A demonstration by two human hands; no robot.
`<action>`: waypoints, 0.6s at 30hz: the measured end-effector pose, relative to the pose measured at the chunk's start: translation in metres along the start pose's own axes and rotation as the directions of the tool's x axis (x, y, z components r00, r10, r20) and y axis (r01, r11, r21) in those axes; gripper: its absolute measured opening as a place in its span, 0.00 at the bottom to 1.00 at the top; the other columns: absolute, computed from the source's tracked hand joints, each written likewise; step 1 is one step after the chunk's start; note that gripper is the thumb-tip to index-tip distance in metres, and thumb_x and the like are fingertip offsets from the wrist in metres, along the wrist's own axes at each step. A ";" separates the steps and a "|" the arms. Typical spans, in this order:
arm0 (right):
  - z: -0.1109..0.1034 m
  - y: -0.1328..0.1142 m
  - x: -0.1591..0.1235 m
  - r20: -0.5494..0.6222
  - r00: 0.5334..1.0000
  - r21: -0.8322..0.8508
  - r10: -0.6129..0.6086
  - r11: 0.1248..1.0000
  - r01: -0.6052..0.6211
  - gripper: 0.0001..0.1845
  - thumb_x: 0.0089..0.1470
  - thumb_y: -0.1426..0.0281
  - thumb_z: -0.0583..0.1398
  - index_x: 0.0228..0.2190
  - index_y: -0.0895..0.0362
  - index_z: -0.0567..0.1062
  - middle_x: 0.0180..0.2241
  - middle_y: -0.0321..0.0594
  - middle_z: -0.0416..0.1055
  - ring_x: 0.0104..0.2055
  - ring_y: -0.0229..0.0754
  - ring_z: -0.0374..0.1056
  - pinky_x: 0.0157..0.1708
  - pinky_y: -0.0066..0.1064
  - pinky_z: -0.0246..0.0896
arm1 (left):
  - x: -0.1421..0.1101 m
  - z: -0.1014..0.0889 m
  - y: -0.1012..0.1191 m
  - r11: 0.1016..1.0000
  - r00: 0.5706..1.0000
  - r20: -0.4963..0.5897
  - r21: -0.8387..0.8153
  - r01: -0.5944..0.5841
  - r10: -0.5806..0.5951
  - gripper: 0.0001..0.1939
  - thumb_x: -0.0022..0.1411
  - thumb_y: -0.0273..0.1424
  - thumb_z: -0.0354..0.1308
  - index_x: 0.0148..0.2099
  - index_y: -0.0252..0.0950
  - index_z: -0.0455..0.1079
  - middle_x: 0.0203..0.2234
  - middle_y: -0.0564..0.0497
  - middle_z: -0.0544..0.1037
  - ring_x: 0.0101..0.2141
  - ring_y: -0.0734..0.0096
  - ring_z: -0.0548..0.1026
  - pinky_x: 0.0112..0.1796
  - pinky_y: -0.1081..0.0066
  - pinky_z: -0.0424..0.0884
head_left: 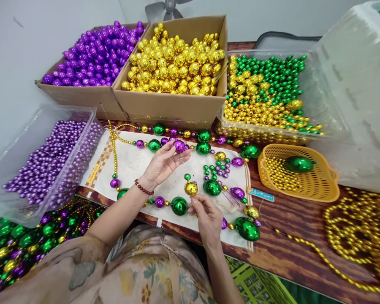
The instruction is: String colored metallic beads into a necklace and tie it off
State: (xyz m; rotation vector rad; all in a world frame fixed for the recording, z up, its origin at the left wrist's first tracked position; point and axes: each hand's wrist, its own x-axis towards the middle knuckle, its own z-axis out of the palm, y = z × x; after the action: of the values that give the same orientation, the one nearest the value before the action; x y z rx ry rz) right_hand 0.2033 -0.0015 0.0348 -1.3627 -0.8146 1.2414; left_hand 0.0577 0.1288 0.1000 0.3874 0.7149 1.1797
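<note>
My left hand (160, 165) is raised over a white cloth (136, 162), a purple bead (179, 146) between its thumb and fingertips. From there a thin thread or needle (183, 164) runs down to a small green bead (187, 177) and a gold bead (191, 188). Just under the gold bead, my right hand (207, 217) pinches the strand; its fingertips hide the exact grip. Strung green, purple and gold beads lie around both hands, including a large green bead (179, 206). Loose small green and purple beads (220, 169) sit on the cloth right of my hands.
Cardboard boxes of purple beads (98, 52) and gold beads (174, 63) stand behind. Clear bins hold small purple beads (53, 156) left and green and gold beads (269, 80) right. A yellow basket (323, 188) and gold bead strands (354, 232) lie on the right.
</note>
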 end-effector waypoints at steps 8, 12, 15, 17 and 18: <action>0.006 -0.001 0.008 -0.005 1.000 0.018 -0.021 1.000 0.021 0.15 0.54 0.57 0.65 0.28 0.57 0.75 0.23 0.35 0.70 0.23 0.37 0.68 0.25 0.28 0.64 | -0.010 0.003 -0.009 0.998 0.993 0.117 0.065 -0.002 -0.006 0.12 0.61 0.26 0.66 0.48 0.39 0.75 0.48 0.48 0.79 0.47 0.58 0.80 0.57 0.52 0.69; 0.009 -0.002 0.012 -0.003 1.000 0.012 -0.026 1.000 0.026 0.15 0.54 0.58 0.65 0.27 0.57 0.75 0.22 0.35 0.70 0.22 0.36 0.67 0.24 0.27 0.64 | -0.015 0.003 -0.014 0.996 0.995 0.095 0.086 -0.027 0.019 0.14 0.61 0.27 0.65 0.50 0.40 0.74 0.50 0.48 0.78 0.51 0.57 0.79 0.59 0.53 0.68; 0.009 -0.001 0.013 -0.004 1.000 0.018 0.001 1.000 -0.001 0.15 0.52 0.57 0.65 0.27 0.57 0.75 0.22 0.35 0.70 0.22 0.36 0.67 0.23 0.27 0.63 | -0.017 0.001 -0.014 0.993 0.995 0.086 0.102 -0.057 0.049 0.15 0.61 0.26 0.66 0.50 0.40 0.75 0.50 0.48 0.78 0.50 0.59 0.79 0.59 0.54 0.68; 0.008 -0.001 0.013 -0.006 1.000 0.035 0.020 0.999 -0.019 0.16 0.51 0.57 0.66 0.27 0.57 0.75 0.22 0.35 0.70 0.21 0.37 0.67 0.22 0.27 0.64 | -0.016 0.001 -0.014 0.993 0.996 0.080 0.105 -0.056 0.048 0.15 0.61 0.26 0.66 0.50 0.40 0.75 0.51 0.49 0.78 0.50 0.60 0.80 0.60 0.55 0.68; 0.008 -0.001 0.013 -0.003 1.000 0.045 0.026 0.999 -0.026 0.16 0.51 0.56 0.66 0.27 0.57 0.75 0.22 0.35 0.70 0.21 0.37 0.68 0.22 0.27 0.64 | -0.016 0.001 -0.014 0.994 0.997 0.073 0.101 -0.047 0.040 0.15 0.61 0.25 0.66 0.50 0.40 0.75 0.51 0.48 0.78 0.50 0.60 0.80 0.60 0.55 0.67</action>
State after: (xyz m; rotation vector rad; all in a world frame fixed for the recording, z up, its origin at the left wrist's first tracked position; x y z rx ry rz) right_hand 0.1985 0.0133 0.0332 -1.3431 -0.7646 1.2692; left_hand 0.0646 0.1092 0.0968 0.5304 0.7104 1.1676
